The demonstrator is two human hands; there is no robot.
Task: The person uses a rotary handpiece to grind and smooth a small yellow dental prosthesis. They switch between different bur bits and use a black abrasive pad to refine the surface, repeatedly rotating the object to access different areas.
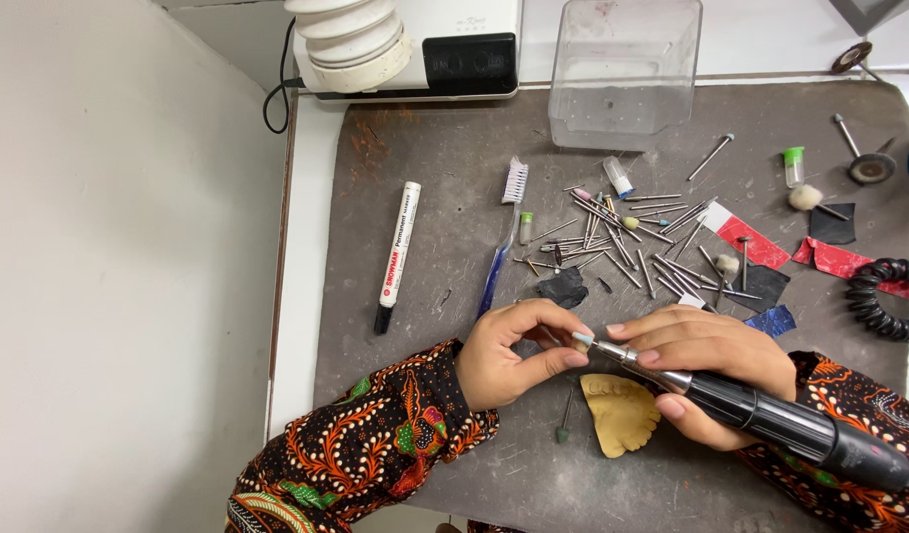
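Note:
My right hand [706, 360] grips a black and silver rotary handpiece [760, 413], its tip pointing left. My left hand [518, 350] pinches a small pale bur [582, 339] at the handpiece's nose, fingers closed around it. Just below the hands lies a tan dental cast [622, 415] on the dark grey mat [444, 247]. A green-tipped bur [565, 426] lies beside the cast. Both sleeves carry an orange and black pattern.
A heap of several metal burs [632, 242] lies past the hands. A toothbrush [504, 237], a white marker [398, 255], a clear plastic box [624, 74], red and black paper scraps [760, 247], a coiled black cord [884, 296] and a white lamp [351, 39] surround it.

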